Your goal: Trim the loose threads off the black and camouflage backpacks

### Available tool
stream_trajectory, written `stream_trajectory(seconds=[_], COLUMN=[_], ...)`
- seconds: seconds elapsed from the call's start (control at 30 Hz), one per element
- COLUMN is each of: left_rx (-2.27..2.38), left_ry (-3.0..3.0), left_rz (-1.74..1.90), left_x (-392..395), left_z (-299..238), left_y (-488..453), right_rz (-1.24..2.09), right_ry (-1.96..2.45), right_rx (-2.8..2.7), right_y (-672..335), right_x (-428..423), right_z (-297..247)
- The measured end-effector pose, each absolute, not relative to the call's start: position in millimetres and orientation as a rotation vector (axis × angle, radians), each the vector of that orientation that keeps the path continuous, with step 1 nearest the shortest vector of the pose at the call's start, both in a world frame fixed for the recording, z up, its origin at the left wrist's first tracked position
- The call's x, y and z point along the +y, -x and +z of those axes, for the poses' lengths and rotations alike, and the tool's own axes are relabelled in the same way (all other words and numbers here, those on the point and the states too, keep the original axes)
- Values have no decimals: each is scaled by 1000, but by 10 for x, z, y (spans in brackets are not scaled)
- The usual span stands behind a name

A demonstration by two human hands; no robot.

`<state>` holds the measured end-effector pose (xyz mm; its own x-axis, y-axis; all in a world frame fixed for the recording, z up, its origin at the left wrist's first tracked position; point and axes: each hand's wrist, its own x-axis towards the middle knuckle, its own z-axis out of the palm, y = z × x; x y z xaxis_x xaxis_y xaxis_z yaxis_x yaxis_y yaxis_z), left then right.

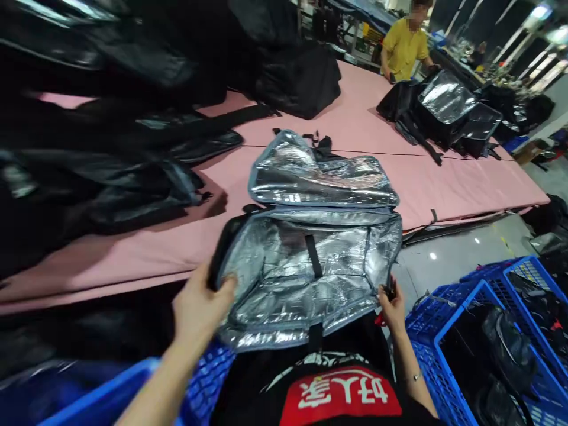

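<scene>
An insulated cooler bag (288, 296) with a silver foil lining and dark edging lies open in front of me at the table's edge. Its foil-lined lid (319, 183) is folded back onto the pink surface. A black strap (313, 255) runs down the inside. My left hand (206, 302) grips the bag's left wall, thumb inside the rim and fingers hidden behind. On the right side, my right hand (391, 302) pinches the bag's edge near the front corner. Something small and red shows just below that hand.
Black bags (293, 77) are heaped along the left of the pink-covered table (355, 94). More foil-lined bags (444, 106) lie at the far right, beside a person in a yellow shirt (404, 50). Blue crates (437, 355) holding black pieces stand at lower right; another blue crate (110, 393) is at lower left.
</scene>
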<state>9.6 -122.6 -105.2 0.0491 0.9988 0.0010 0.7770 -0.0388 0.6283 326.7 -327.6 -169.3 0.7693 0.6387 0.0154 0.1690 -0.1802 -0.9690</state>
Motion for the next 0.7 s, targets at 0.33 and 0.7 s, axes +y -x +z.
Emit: stream_trajectory(seconds=[0.33,0.7], left_rx=[544,841], left_ry=[-2477,-1617], left_rz=[303,388], left_x=[-2237,-2262], left_z=[-1179,-1388], left_y=[-338,-713], right_rz=[62,733], right_ry=[1856,1719], right_rx=[-605,-1029], right_y=[-3156,-2570], right_x=[-3174,-2825], right_z=[-1061,-969])
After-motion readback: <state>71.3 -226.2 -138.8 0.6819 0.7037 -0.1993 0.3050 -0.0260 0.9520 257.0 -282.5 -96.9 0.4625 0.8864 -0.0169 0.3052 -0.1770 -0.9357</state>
